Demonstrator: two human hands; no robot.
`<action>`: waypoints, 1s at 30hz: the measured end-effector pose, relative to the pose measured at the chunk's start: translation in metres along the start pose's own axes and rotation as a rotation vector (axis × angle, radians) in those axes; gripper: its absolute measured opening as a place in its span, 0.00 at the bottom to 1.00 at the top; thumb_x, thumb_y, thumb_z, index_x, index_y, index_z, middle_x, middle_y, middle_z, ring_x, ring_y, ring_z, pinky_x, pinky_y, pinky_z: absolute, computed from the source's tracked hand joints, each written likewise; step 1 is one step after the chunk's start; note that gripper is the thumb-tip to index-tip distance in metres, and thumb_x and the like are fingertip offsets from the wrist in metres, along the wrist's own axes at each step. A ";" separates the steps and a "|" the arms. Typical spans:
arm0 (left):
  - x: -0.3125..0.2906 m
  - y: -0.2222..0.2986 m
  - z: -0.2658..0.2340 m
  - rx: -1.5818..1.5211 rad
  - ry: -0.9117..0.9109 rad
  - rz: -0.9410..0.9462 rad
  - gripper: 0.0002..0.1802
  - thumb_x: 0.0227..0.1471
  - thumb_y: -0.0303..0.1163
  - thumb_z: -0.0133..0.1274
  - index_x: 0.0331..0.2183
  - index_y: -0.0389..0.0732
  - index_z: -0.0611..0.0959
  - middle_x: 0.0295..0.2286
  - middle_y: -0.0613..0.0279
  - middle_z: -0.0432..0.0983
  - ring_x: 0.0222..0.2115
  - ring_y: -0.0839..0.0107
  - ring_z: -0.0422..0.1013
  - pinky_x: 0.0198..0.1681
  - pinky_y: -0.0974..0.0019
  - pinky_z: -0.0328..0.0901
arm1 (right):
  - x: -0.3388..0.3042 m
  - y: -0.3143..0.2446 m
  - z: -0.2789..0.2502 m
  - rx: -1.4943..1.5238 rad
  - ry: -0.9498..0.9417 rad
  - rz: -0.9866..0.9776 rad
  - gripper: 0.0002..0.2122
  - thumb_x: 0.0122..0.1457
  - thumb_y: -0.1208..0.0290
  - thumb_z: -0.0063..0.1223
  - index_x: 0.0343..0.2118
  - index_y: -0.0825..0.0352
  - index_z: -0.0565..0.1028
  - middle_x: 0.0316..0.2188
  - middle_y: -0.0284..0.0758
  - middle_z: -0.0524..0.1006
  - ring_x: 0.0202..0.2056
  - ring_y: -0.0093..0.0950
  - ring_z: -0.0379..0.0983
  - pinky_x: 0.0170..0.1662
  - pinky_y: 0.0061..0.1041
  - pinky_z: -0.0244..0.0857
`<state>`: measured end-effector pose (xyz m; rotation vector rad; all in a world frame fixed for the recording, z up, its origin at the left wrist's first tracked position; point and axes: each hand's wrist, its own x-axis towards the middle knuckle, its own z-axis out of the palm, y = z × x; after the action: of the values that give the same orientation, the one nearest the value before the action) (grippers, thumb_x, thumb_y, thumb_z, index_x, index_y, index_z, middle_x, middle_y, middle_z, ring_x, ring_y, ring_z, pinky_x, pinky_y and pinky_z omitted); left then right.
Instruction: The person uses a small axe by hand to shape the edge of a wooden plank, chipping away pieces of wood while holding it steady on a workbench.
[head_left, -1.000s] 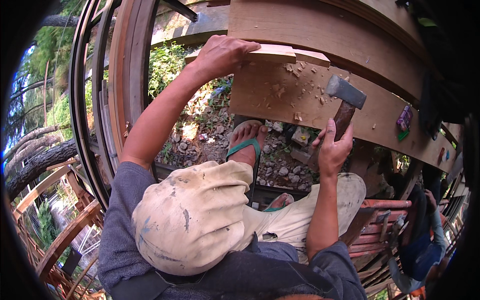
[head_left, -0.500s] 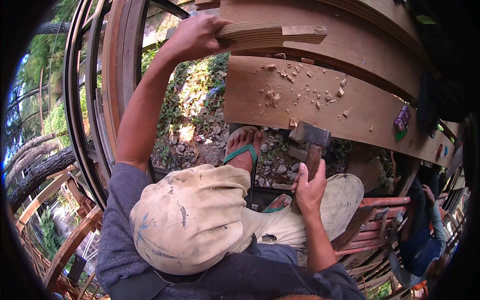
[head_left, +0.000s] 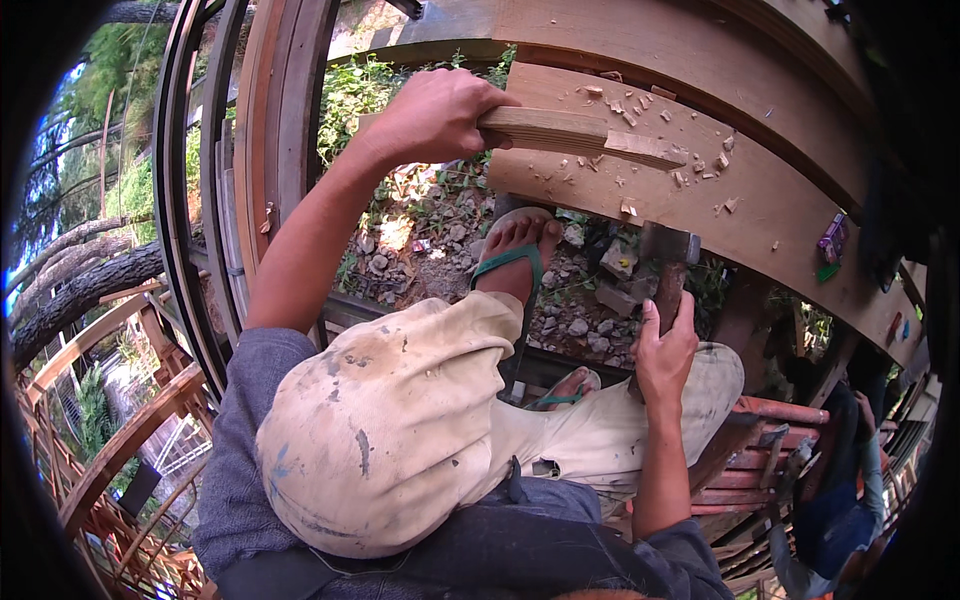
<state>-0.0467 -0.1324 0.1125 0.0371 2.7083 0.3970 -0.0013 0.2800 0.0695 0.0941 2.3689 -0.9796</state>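
My left hand (head_left: 445,115) is closed round a length of wood (head_left: 550,130), its notched, paler end pointing right over the work plank (head_left: 790,225). Whether the wood touches the plank I cannot tell. In my right hand (head_left: 665,350) is the wooden handle of a hammer (head_left: 671,245); its dark steel head is up, close to the plank's near edge. Small wood chips (head_left: 722,160) lie scattered on the plank around the notched end.
Wide boards (head_left: 690,70) lie beyond the plank. A small purple pack (head_left: 832,235) rests toward its right end. Red slats (head_left: 770,450) stand beside my right knee, and another person (head_left: 840,510) is at the far right. Upright timbers (head_left: 290,130) rise at left; stones (head_left: 580,325) cover the ground.
My left hand has brought the wood nearer and to the right, from above the far boards to over the chip-strewn plank. The hammer has shifted right, and the view has moved somewhat.
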 end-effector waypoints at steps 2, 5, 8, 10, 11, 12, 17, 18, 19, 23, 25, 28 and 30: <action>0.004 0.004 0.020 0.019 -0.010 -0.022 0.30 0.48 0.44 0.71 0.54 0.52 0.90 0.39 0.51 0.88 0.43 0.48 0.83 0.47 0.46 0.76 | 0.018 -0.002 -0.028 -0.003 0.072 -0.041 0.14 0.73 0.68 0.57 0.54 0.70 0.71 0.27 0.45 0.81 0.28 0.41 0.82 0.34 0.41 0.73; 0.007 0.004 0.020 -0.006 0.040 -0.062 0.32 0.47 0.46 0.71 0.56 0.52 0.88 0.42 0.50 0.88 0.45 0.48 0.83 0.49 0.46 0.76 | 0.059 -0.022 -0.071 -0.010 0.173 -0.101 0.12 0.75 0.65 0.55 0.50 0.69 0.70 0.19 0.34 0.74 0.17 0.24 0.73 0.22 0.30 0.67; 0.021 0.000 0.013 -0.016 -0.009 -0.074 0.39 0.44 0.52 0.73 0.58 0.52 0.86 0.44 0.52 0.88 0.47 0.48 0.82 0.52 0.49 0.75 | 0.097 -0.027 -0.096 -0.196 0.121 -0.097 0.13 0.75 0.64 0.52 0.48 0.71 0.69 0.22 0.44 0.78 0.21 0.38 0.79 0.27 0.42 0.72; 0.028 -0.006 0.011 -0.027 -0.013 -0.061 0.39 0.44 0.53 0.73 0.58 0.52 0.86 0.45 0.52 0.88 0.47 0.49 0.82 0.53 0.49 0.75 | 0.123 -0.006 -0.108 -0.355 0.134 -0.198 0.14 0.74 0.65 0.51 0.47 0.73 0.69 0.27 0.52 0.81 0.27 0.50 0.82 0.34 0.51 0.73; 0.030 -0.013 0.014 -0.034 -0.011 -0.055 0.39 0.43 0.54 0.73 0.57 0.52 0.87 0.45 0.52 0.88 0.47 0.49 0.82 0.53 0.49 0.75 | 0.129 -0.002 -0.105 -0.374 0.130 -0.214 0.14 0.73 0.65 0.51 0.48 0.73 0.68 0.29 0.55 0.81 0.31 0.53 0.82 0.37 0.53 0.73; 0.036 -0.013 0.016 -0.022 -0.060 -0.093 0.38 0.44 0.54 0.73 0.57 0.52 0.88 0.45 0.53 0.88 0.47 0.49 0.82 0.53 0.49 0.75 | 0.133 0.004 -0.105 -0.394 0.133 -0.224 0.14 0.73 0.65 0.51 0.48 0.74 0.68 0.32 0.58 0.82 0.34 0.57 0.82 0.41 0.55 0.73; 0.010 0.007 0.022 0.035 -0.056 -0.157 0.35 0.46 0.53 0.75 0.57 0.60 0.88 0.43 0.52 0.88 0.45 0.48 0.83 0.51 0.47 0.76 | 0.124 -0.005 -0.104 -0.358 0.103 -0.189 0.14 0.72 0.66 0.51 0.47 0.74 0.67 0.29 0.58 0.83 0.27 0.52 0.83 0.35 0.52 0.77; 0.003 0.012 0.023 0.059 -0.022 -0.165 0.33 0.48 0.52 0.74 0.56 0.61 0.88 0.43 0.53 0.88 0.44 0.48 0.83 0.51 0.47 0.76 | 0.126 -0.007 -0.104 -0.346 0.114 -0.203 0.14 0.72 0.66 0.51 0.47 0.74 0.67 0.28 0.57 0.83 0.25 0.51 0.83 0.32 0.51 0.77; -0.008 0.023 0.029 0.068 0.003 -0.177 0.30 0.49 0.51 0.73 0.55 0.62 0.89 0.42 0.53 0.88 0.44 0.48 0.84 0.50 0.47 0.76 | 0.123 -0.004 -0.103 -0.347 0.113 -0.210 0.13 0.72 0.66 0.51 0.46 0.74 0.67 0.27 0.56 0.83 0.22 0.49 0.83 0.30 0.49 0.77; -0.018 0.024 0.052 0.090 0.083 -0.179 0.25 0.53 0.51 0.70 0.54 0.65 0.89 0.39 0.50 0.88 0.41 0.47 0.84 0.47 0.45 0.77 | 0.125 0.001 -0.105 -0.337 0.101 -0.242 0.14 0.72 0.66 0.52 0.46 0.75 0.67 0.26 0.53 0.82 0.20 0.45 0.82 0.24 0.45 0.76; -0.021 0.030 0.052 0.140 0.094 -0.188 0.25 0.53 0.51 0.71 0.54 0.65 0.89 0.38 0.50 0.88 0.41 0.47 0.84 0.47 0.45 0.77 | 0.139 0.011 -0.104 -0.353 0.124 -0.273 0.14 0.72 0.66 0.52 0.45 0.75 0.67 0.25 0.52 0.82 0.20 0.43 0.82 0.23 0.44 0.76; -0.030 0.029 0.055 0.142 0.168 -0.138 0.18 0.54 0.47 0.67 0.48 0.61 0.90 0.33 0.49 0.87 0.37 0.47 0.84 0.43 0.44 0.77 | 0.132 -0.001 -0.101 -0.317 0.110 -0.227 0.14 0.72 0.67 0.52 0.46 0.76 0.67 0.25 0.51 0.82 0.19 0.41 0.82 0.21 0.42 0.75; -0.039 0.022 0.063 0.156 0.152 -0.098 0.16 0.54 0.41 0.65 0.46 0.61 0.90 0.29 0.49 0.86 0.33 0.47 0.84 0.39 0.44 0.77 | 0.124 -0.003 -0.093 -0.299 0.107 -0.200 0.14 0.72 0.67 0.52 0.46 0.76 0.67 0.25 0.51 0.82 0.19 0.41 0.82 0.21 0.41 0.75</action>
<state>0.0129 -0.0973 0.0782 -0.0847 2.8721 0.1647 -0.1507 0.3218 0.0589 -0.2129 2.6347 -0.7112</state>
